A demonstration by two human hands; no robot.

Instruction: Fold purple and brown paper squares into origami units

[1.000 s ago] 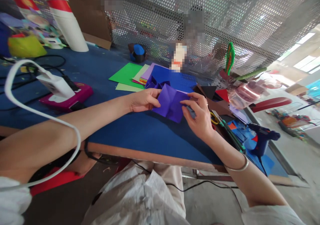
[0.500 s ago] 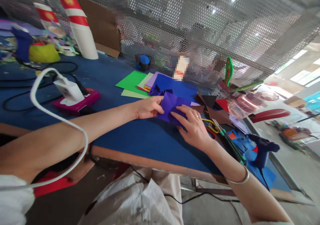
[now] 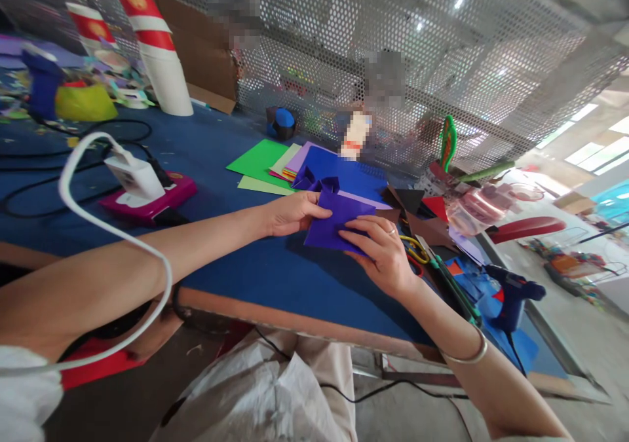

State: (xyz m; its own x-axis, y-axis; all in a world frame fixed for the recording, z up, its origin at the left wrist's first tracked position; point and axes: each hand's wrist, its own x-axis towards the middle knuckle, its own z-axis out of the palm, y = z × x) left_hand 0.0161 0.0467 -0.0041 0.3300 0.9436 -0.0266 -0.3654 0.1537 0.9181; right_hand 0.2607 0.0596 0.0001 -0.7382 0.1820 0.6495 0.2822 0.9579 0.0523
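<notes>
A purple sheet of paper (image 3: 337, 222), roughly square, is held between both hands just over the blue tabletop. My left hand (image 3: 297, 213) pinches its left edge, thumb lying on top. At the right edge, my right hand (image 3: 381, 249) grips it, with fingers over the upper face and the thumb underneath. Folded purple paper pieces (image 3: 314, 180) rest just beyond the sheet. Behind those lies a stack of coloured paper, with a green sheet (image 3: 258, 158) at its left and a dark blue sheet (image 3: 348, 170) at its right.
To the left sits a magenta power strip (image 3: 147, 200) with a white charger (image 3: 135, 175) and looping cable. Yellow-handled scissors (image 3: 415, 251), a green-and-black cutter (image 3: 452, 285) and a blue glue gun (image 3: 514, 294) lie right. Paper cups (image 3: 164, 75) stand far left before a perforated metal screen (image 3: 314, 55).
The purple sheet has turned slightly and lies flatter to view. My left thumb has moved onto its top face, and my right fingers have curled around the right edge.
</notes>
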